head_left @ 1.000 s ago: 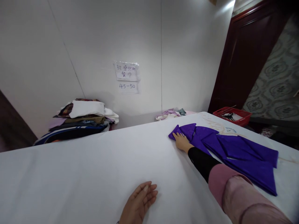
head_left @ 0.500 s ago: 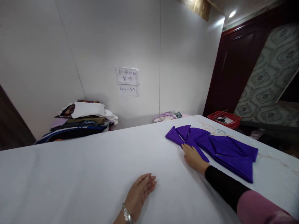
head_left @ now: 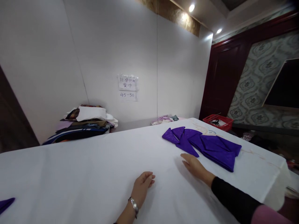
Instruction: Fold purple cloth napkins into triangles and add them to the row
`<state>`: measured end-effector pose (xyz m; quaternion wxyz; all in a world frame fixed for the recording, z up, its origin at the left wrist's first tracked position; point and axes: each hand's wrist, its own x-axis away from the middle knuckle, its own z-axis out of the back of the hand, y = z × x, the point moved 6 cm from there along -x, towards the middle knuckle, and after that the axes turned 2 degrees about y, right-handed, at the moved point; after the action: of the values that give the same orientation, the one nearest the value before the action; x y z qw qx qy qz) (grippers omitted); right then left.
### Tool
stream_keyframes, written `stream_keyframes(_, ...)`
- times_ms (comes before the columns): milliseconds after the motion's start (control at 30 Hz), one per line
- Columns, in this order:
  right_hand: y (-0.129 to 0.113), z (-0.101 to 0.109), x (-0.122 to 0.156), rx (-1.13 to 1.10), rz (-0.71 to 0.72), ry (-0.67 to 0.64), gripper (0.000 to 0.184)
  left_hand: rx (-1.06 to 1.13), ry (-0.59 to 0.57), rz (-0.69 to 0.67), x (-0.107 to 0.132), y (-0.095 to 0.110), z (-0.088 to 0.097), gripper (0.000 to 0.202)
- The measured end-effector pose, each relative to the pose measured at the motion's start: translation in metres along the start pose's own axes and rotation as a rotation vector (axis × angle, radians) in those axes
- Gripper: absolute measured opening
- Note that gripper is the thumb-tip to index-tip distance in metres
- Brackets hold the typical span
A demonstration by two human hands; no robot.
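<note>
Several folded purple napkins [head_left: 215, 147] lie overlapping in a row on the right part of the white-covered table [head_left: 93, 174]. Just in front of the row, my right hand [head_left: 194, 166] hovers with fingers stretched out and nothing in them, apart from the cloth. My left hand [head_left: 143, 186], a silver bracelet on its wrist, hangs over bare tablecloth near the middle front. Its fingers are loosely bent and hold nothing. At the far left edge, the tip of another purple cloth [head_left: 6, 204] shows; the rest is out of view.
Behind the table at left rises a pile of folded clothes [head_left: 86, 123]. A red basket [head_left: 218, 122] with dark items stands beyond the right back corner. More crumpled cloth [head_left: 164, 119] lies at the back edge. A handwritten sign [head_left: 127, 87] hangs on the wall.
My right hand has lifted off the purple napkins and drawn back toward me. My left hand's fingers are slightly more bent. The view has tilted up, and a purple tip shows at left.
</note>
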<state>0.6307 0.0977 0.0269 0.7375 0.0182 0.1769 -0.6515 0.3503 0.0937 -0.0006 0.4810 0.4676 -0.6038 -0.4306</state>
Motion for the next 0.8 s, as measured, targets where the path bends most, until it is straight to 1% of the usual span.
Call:
stream_keyframes(100, 0.021, 0.011, -0.033, 0.054, -0.086, 0.05, 0.039, -0.008, -0.008, -0.024, 0.005, -0.001, -0.002, 0.029)
stream_keyframes(167, 0.03, 0.013, -0.056, 0.081, -0.119, 0.065, 0.038, -0.01, -0.005, -0.039, 0.006, -0.002, -0.002, 0.027)
stream_keyframes(267, 0.033, 0.005, -0.085, 0.127, -0.152, 0.076, 0.037, -0.011, -0.007, -0.049, 0.005, -0.004, -0.002, 0.026)
stream_keyframes(367, 0.031, -0.01, -0.108, 0.177, -0.172, 0.074, 0.038, -0.034, -0.036, -0.07, 0.002, -0.009, -0.004, 0.026)
stream_keyframes(433, 0.031, -0.02, -0.12, 0.215, -0.189, 0.065, 0.043, -0.078, -0.048, -0.097, 0.001, -0.013, -0.005, 0.025)
stream_keyframes(533, 0.034, -0.032, -0.134, 0.272, -0.198, 0.032, 0.049, -0.146, -0.03, -0.14, -0.002, -0.02, -0.005, 0.024)
stream_keyframes(700, 0.04, -0.04, -0.149, 0.344, -0.169, -0.035, 0.04, -0.233, -0.026, -0.175, -0.005, -0.027, -0.003, 0.024)
stream_keyframes(800, 0.04, -0.043, -0.153, 0.372, -0.152, -0.053, 0.041, -0.279, -0.023, -0.182, -0.005, -0.029, -0.002, 0.024)
